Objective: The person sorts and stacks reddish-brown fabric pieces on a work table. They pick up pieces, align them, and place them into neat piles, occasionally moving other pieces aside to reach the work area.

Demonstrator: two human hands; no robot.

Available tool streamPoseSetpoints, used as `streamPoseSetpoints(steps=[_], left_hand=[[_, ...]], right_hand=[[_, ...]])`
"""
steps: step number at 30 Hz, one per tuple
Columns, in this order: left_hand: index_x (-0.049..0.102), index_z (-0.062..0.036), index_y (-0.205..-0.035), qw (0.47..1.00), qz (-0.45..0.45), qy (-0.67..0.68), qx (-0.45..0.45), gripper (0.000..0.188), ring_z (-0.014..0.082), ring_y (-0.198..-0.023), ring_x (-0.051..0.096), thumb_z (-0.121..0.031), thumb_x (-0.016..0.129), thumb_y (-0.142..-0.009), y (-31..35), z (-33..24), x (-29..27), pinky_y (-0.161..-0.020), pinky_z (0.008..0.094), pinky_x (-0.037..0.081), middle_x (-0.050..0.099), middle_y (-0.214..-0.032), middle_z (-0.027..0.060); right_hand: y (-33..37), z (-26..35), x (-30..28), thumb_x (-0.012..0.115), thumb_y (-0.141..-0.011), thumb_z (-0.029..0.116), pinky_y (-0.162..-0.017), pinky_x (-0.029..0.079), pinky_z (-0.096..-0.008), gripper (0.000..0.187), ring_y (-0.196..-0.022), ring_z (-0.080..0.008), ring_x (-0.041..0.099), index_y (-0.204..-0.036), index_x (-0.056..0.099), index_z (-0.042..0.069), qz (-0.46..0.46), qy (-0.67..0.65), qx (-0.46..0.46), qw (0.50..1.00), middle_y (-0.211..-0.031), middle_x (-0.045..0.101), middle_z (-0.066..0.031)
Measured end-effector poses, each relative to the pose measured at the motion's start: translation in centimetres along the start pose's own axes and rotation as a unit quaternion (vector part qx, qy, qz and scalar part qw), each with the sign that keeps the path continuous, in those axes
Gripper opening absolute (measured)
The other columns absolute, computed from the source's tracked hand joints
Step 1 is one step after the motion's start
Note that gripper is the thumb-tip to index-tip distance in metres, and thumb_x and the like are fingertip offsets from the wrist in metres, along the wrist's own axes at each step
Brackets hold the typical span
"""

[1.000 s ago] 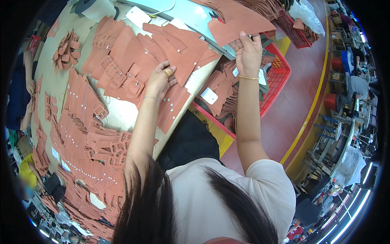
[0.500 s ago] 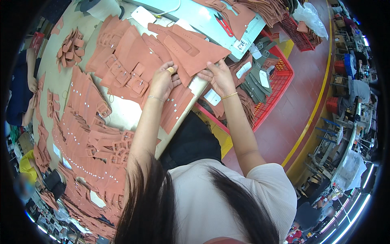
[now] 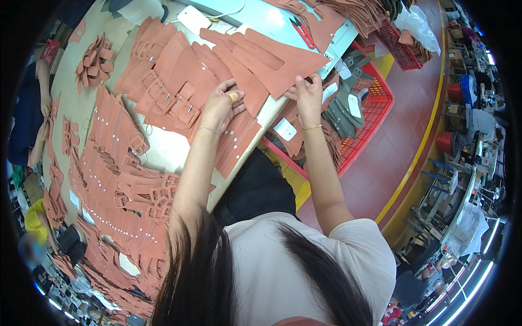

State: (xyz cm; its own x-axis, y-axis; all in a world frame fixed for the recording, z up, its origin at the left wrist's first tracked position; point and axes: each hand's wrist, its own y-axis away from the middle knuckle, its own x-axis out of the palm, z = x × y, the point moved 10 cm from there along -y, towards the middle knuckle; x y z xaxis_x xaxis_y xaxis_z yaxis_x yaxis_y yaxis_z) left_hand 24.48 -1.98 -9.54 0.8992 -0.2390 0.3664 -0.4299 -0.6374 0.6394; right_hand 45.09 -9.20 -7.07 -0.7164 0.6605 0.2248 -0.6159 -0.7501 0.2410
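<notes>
My right hand [image 3: 309,98] pinches the lower right corner of a flat reddish-brown leather piece [image 3: 291,73]. This piece has a long rounded cut-out and a row of small holes. A second leather piece [image 3: 249,89] lies partly beneath it. My left hand [image 3: 224,107] is closed at the lower left edge of that under piece, with a yellowish covering on the thumb. Left of this hand are overlapping leather pieces with buckles [image 3: 186,111]. Below the hands, a fanned row of leather pieces with small white tags [image 3: 234,149] lies along the table edge.
A red plastic crate [image 3: 375,117] with green and brown leather pieces stands right of the table. Red-handled snips [image 3: 304,35] lie on the pale blue surface ahead. Many more leather pieces [image 3: 109,146] cover the table [image 3: 166,144]. Another person's arm [image 3: 41,100] is at the far left.
My right hand has moved slightly right and up with the top leather piece, which is now fanned farther off the one below. My left hand has stayed nearly in place.
</notes>
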Motion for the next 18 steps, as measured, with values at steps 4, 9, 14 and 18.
streamPoseSetpoints(steps=[4, 9, 14, 18], left_hand=[[0.034, 0.0010, -0.139, 1.000, 0.014, -0.007, 0.004, 0.060, 0.0131, -0.090, 0.061, 0.002, 0.060, -0.085, 0.1, -0.2, 0.2, -0.081, 0.0300, 0.053, 0.057, -0.103, 0.0040], [0.034, 0.0006, -0.140, 1.000, 0.015, -0.010, 0.005, 0.061, 0.0131, -0.091, 0.061, 0.003, 0.060, -0.085, 0.3, -0.2, 0.3, -0.081, 0.0296, 0.053, 0.058, -0.103, 0.0051], [0.035, 0.0006, -0.139, 1.000, 0.004, -0.009, 0.001, 0.060, 0.0135, -0.090, 0.061, 0.005, 0.057, -0.083, 0.3, -0.3, 0.4, -0.080, 0.0295, 0.052, 0.059, -0.106, 0.0065], [0.041, -0.0029, -0.131, 0.999, 0.043, 0.005, 0.032, 0.054, 0.0141, -0.088, 0.061, 0.008, 0.056, -0.080, 1.5, -2.0, 1.9, -0.078, 0.0292, 0.052, 0.060, -0.104, 0.0055]], right_hand=[[-0.2, 0.0, -0.4, 0.045, -0.100, 0.009, -0.064, 0.058, -0.0304, 0.017, -0.076, -0.0212, 0.069, -0.112, 0.036, 0.003, -0.006, 0.004, -0.016, 1.000, -0.100, 0.063, -0.0176], [-0.3, -0.2, -0.5, 0.046, -0.100, 0.009, -0.063, 0.057, -0.0297, 0.017, -0.075, -0.0197, 0.068, -0.112, 0.036, 0.004, -0.006, -0.011, -0.019, 1.000, -0.099, 0.063, -0.0167], [-0.3, -0.3, -0.3, 0.050, -0.097, 0.010, -0.064, 0.058, -0.0301, 0.020, -0.082, -0.0207, 0.070, -0.116, 0.042, 0.007, 0.006, -0.005, 0.016, 1.000, -0.105, 0.064, -0.0144], [0.3, 1.1, 1.3, 0.052, -0.096, 0.009, -0.064, 0.057, -0.0301, 0.025, -0.082, -0.0196, 0.070, -0.120, 0.044, 0.007, 0.066, -0.073, 0.043, 0.994, -0.106, 0.065, -0.0119]])
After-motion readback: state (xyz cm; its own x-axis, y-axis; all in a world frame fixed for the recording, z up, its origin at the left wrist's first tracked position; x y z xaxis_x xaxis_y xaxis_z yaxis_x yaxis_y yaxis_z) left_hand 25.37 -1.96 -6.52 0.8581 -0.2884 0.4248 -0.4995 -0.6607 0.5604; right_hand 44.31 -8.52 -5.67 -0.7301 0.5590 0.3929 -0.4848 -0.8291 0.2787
